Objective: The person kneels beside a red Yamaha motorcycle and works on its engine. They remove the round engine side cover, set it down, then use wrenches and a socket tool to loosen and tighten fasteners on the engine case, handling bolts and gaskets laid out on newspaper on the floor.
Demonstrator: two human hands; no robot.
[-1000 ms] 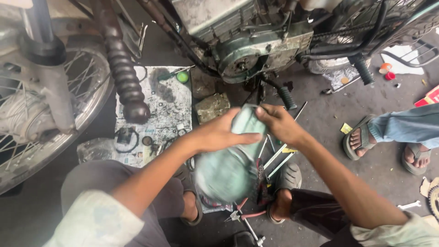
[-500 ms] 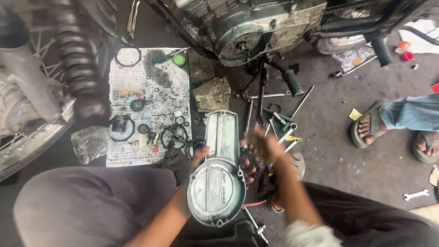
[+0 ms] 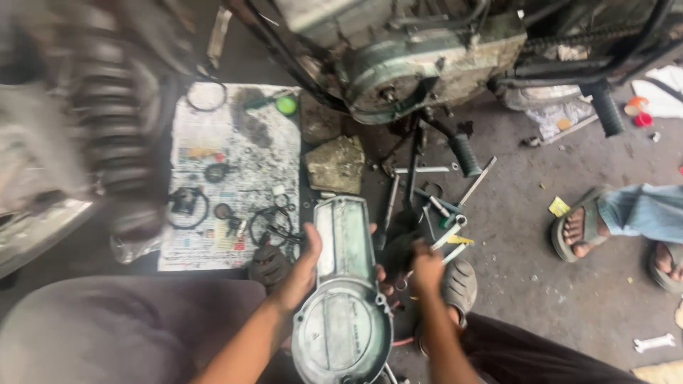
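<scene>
A grey metal engine side cover (image 3: 343,291), long with a round end toward me, is held upright over the floor. My left hand (image 3: 304,264) grips its left edge, thumb over the rim. My right hand (image 3: 425,269) is lower right of the cover, closed around a dark rag or small part among the tools; what it holds is unclear. Above stands a motorcycle engine (image 3: 420,60) with its round opening exposed.
A newspaper sheet (image 3: 231,171) on the left carries rings, gaskets and small parts. Spanners and rods (image 3: 441,206) lie on the concrete right of the cover. Another person's sandalled foot (image 3: 583,231) rests at right. A wheel and shock absorber (image 3: 114,142) fill the left.
The cloth that both hands held over the cover is gone from it. The bare cover is now held by my left hand alone; my right hand has dropped to the tools.
</scene>
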